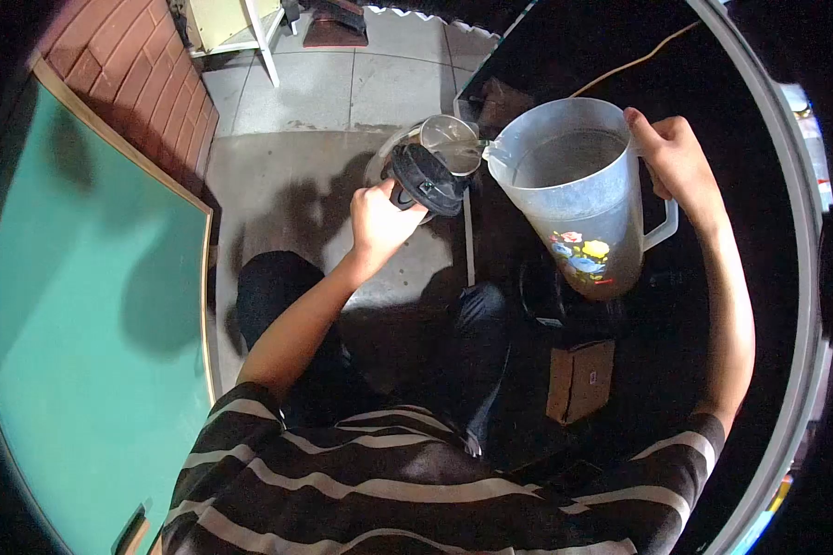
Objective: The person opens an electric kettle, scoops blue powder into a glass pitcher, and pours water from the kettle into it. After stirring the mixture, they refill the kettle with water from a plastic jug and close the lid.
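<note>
My right hand is closed around the handle of a translucent plastic pitcher printed with flowers. Cloudy liquid shows inside the pitcher, which tilts toward the left. Its spout is right at the rim of a clear, round-mouthed container. My left hand grips a black lid-like part with a small loop, which overlaps the front of the clear container. Whether the black part is joined to the container I cannot tell. A pale round rim shows behind my left hand, above the floor.
A wood-edged green board stands along the left, near a brick wall. Between my legs and the far tiles lies concrete floor. Below the pitcher is a brown cardboard box. White furniture legs stand at the back.
</note>
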`<state>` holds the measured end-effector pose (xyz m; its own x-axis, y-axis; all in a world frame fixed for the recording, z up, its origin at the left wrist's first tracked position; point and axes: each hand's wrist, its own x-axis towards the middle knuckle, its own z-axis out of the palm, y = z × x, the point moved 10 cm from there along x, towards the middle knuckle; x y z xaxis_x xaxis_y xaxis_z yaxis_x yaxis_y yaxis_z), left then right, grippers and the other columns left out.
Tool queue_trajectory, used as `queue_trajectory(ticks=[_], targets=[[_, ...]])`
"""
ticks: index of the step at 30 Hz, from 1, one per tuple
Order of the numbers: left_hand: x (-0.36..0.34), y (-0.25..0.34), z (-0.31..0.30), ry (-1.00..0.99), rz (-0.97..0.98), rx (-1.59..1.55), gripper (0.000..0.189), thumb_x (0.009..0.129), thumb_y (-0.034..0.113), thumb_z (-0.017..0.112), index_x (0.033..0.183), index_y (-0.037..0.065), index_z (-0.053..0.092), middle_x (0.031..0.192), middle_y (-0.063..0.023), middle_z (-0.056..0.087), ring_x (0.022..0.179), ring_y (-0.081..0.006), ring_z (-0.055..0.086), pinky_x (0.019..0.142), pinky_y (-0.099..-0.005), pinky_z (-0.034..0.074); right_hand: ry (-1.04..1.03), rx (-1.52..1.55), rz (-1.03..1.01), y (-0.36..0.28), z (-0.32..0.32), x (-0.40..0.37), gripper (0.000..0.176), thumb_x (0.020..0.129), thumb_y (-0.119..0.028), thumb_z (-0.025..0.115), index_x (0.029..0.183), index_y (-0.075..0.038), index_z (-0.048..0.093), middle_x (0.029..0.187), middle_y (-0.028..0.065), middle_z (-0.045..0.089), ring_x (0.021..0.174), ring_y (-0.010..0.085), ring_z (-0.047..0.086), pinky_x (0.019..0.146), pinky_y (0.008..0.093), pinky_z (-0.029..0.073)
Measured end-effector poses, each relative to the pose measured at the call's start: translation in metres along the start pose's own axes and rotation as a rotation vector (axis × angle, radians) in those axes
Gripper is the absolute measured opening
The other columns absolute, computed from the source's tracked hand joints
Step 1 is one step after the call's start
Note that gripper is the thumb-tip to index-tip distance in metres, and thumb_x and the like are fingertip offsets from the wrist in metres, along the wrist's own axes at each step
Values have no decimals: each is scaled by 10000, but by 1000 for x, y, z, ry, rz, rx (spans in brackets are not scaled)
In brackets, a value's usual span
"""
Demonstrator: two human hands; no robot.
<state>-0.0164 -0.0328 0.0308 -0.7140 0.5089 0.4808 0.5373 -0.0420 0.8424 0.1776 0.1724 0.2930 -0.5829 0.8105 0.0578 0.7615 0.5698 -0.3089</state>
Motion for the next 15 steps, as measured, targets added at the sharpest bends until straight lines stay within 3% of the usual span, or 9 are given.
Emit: queue_trajectory(ticks=[15], targets=[[9,-2,5,26,26,-72,358,670,304,835,774,-12,705,641,-218,653,615,-353,697,571,-398,537,41,-3,-6,-4,-5,-5,612,972,-486,535,615,3,621,458,-47,427,369,59,410,347,263,287]])
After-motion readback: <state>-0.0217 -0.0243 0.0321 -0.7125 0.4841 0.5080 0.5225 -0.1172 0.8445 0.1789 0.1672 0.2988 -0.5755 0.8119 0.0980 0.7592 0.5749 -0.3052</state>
